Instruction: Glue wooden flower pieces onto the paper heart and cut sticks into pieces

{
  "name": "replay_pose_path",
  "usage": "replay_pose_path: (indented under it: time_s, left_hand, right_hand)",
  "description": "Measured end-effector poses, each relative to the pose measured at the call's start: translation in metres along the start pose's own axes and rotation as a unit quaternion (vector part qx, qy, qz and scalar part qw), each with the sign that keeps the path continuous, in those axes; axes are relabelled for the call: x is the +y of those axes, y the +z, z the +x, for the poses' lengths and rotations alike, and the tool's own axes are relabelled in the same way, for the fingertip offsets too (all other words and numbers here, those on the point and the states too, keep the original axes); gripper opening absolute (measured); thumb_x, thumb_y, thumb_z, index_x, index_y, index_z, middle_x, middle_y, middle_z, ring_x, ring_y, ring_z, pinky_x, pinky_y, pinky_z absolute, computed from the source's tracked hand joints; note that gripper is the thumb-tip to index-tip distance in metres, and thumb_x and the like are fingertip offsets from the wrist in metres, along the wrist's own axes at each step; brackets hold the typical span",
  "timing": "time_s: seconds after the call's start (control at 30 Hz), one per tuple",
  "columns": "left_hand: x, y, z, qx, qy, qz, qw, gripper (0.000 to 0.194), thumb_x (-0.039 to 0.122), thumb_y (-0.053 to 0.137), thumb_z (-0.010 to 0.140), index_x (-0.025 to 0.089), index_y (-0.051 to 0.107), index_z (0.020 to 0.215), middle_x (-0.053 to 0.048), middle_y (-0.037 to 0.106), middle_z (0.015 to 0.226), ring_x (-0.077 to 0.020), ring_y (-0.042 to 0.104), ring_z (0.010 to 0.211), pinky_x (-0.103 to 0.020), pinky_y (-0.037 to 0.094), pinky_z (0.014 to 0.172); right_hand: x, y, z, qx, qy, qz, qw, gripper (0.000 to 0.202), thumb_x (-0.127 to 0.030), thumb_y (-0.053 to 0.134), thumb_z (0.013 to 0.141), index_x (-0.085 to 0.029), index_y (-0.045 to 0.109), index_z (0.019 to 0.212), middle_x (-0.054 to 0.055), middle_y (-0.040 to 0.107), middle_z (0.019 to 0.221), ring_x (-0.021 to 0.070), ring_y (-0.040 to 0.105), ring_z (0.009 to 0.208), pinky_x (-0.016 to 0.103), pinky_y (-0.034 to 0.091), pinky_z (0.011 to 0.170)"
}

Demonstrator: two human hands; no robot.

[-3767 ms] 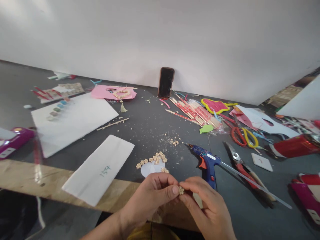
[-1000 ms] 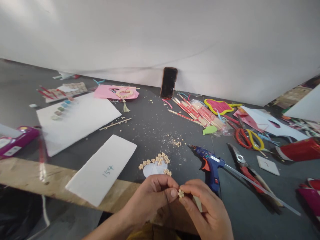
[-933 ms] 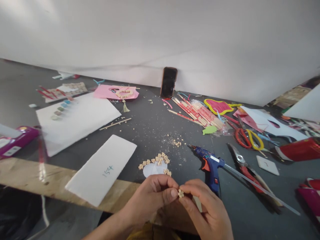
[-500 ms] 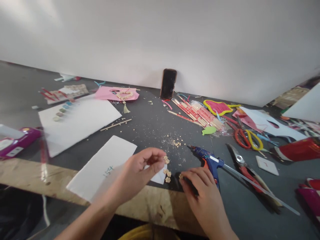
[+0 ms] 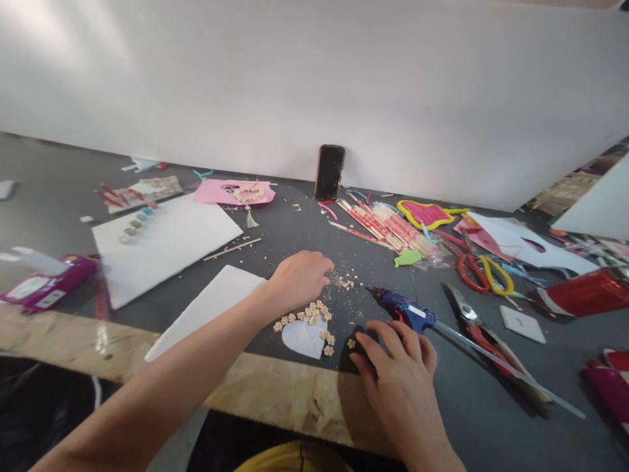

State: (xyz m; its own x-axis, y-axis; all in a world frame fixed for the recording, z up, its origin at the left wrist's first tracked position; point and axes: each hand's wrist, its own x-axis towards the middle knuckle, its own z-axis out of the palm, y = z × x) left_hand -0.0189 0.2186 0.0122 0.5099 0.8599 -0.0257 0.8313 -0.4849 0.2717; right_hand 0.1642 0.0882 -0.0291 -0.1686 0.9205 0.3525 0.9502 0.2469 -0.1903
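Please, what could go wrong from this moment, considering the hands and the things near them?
The right hand is partly in front of the blue glue gun and might knock it. The small flower beside that hand could be pushed away. The left hand, close to the flower cluster, might disturb it.

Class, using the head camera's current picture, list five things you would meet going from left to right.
Purple object, large white sheet, small white paper with flower pieces along its edge, right hand, red cylinder.
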Motion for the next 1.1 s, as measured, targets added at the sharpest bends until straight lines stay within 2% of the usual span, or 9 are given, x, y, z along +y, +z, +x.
replay_pose_path:
  time_s: [0.13,0.3,0.47,0.67,0.83,0.93,1.03,1.1]
  left_hand:
    - [0.000,0.007,0.019,0.000,-0.003,0.024,1.000,0.023,0.016,0.049,0.081,0.018,0.065,0.097,-0.010,0.067,0.098,-0.0253,0.061,0.091,-0.032,0.045,0.071]
    - [-0.001,0.013,0.030,0.007,-0.007,0.048,0.999,0.021,0.011,0.048,0.079,0.017,0.067,0.089,-0.011,0.067,0.091,-0.0249,0.060,0.089,-0.031,0.044,0.069]
    - [-0.011,0.019,0.036,0.000,-0.016,0.042,0.999,0.022,0.011,0.050,0.077,0.018,0.066,0.091,-0.009,0.066,0.095,-0.0215,0.061,0.085,-0.028,0.043,0.067]
    - [-0.012,0.026,0.039,0.006,-0.028,0.021,0.999,0.015,0.019,0.052,0.079,0.017,0.066,0.082,-0.007,0.065,0.089,-0.0199,0.061,0.081,-0.026,0.042,0.066]
    - [-0.005,0.023,0.036,0.014,-0.026,-0.009,1.000,0.017,0.015,0.049,0.079,0.015,0.066,0.074,-0.009,0.065,0.084,-0.0212,0.060,0.078,-0.028,0.042,0.065]
    - [0.003,0.014,0.025,0.020,-0.013,-0.045,0.999,0.021,0.016,0.044,0.081,0.017,0.065,0.078,-0.006,0.066,0.087,-0.0186,0.060,0.077,-0.027,0.042,0.065]
    - [0.014,0.003,0.006,0.024,0.007,-0.097,0.995,0.022,0.021,0.043,0.084,0.021,0.064,0.083,-0.001,0.067,0.087,-0.0145,0.060,0.076,-0.023,0.042,0.064]
    - [0.023,-0.002,-0.008,0.043,0.004,-0.205,0.978,0.019,0.025,0.046,0.083,0.020,0.065,0.083,0.000,0.068,0.083,-0.0139,0.059,0.071,-0.023,0.041,0.063]
  right_hand:
    - [0.005,-0.008,-0.006,0.013,-0.002,0.017,1.000,0.020,-0.028,0.060,0.078,-0.025,0.065,0.097,0.004,0.065,0.106,0.0282,0.050,0.105,0.050,0.031,0.093]
    - [0.025,-0.020,-0.020,0.053,-0.026,0.039,0.997,0.025,-0.032,0.052,0.084,-0.021,0.062,0.104,0.009,0.062,0.106,0.0251,0.053,0.102,0.042,0.043,0.086]
    - [0.046,-0.026,-0.034,0.061,0.033,0.028,0.997,0.027,-0.038,0.044,0.088,-0.020,0.060,0.100,0.008,0.064,0.096,0.0202,0.062,0.085,0.033,0.050,0.073]
    - [0.054,-0.021,-0.039,0.009,0.135,-0.039,0.990,0.043,-0.056,0.039,0.085,-0.019,0.056,0.099,0.008,0.067,0.082,0.0217,0.065,0.070,0.032,0.049,0.057]
    - [0.052,-0.020,-0.025,-0.048,0.166,-0.088,0.981,0.040,-0.054,0.042,0.084,-0.018,0.056,0.096,0.009,0.069,0.079,0.0242,0.067,0.069,0.031,0.047,0.053]
    - [0.047,-0.026,-0.011,-0.109,0.196,-0.112,0.968,0.034,-0.051,0.041,0.085,-0.021,0.058,0.083,0.008,0.069,0.071,0.0249,0.067,0.061,0.031,0.042,0.048]
    - [0.044,-0.031,0.005,-0.171,0.256,-0.135,0.942,0.036,-0.052,0.038,0.084,-0.024,0.057,0.074,0.008,0.069,0.066,0.0259,0.065,0.054,0.031,0.037,0.043]
    - [0.044,-0.032,0.012,-0.190,0.284,-0.135,0.930,0.034,-0.052,0.040,0.083,-0.024,0.056,0.071,0.008,0.068,0.065,0.0272,0.066,0.056,0.032,0.038,0.045]
